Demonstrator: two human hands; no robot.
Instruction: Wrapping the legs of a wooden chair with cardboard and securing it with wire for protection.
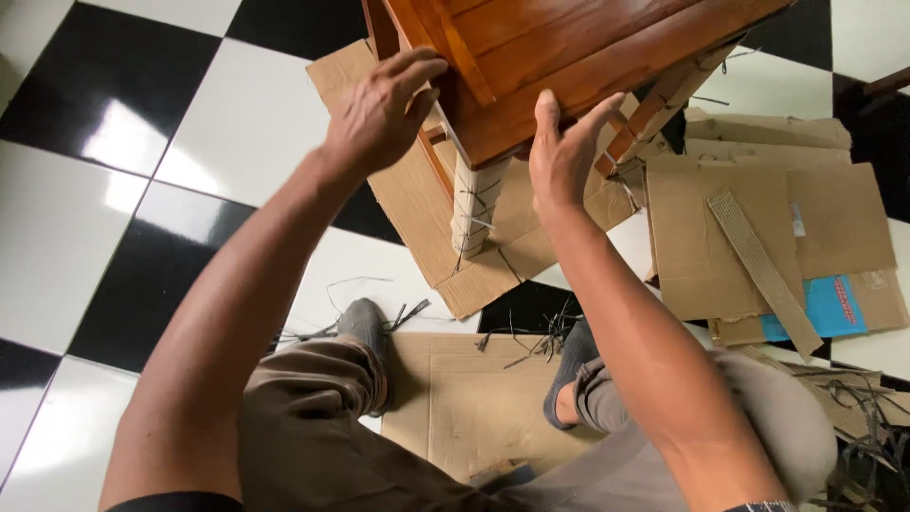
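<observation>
Hands outstretched, left hand point(384, 109) and right hand point(561, 152) each clamped on wooden table point(569, 57).

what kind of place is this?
Likely an indoor room used for unpacking furniture: a black-and-white checkered tile floor, flattened cardboard sheets with cut strapping scattered about, and a varnished wooden furniture piece gripped by the left hand and right hand.

bright, even light | glare on glossy floor tiles point(114, 133) | soft shadows | mild motion blur
</observation>
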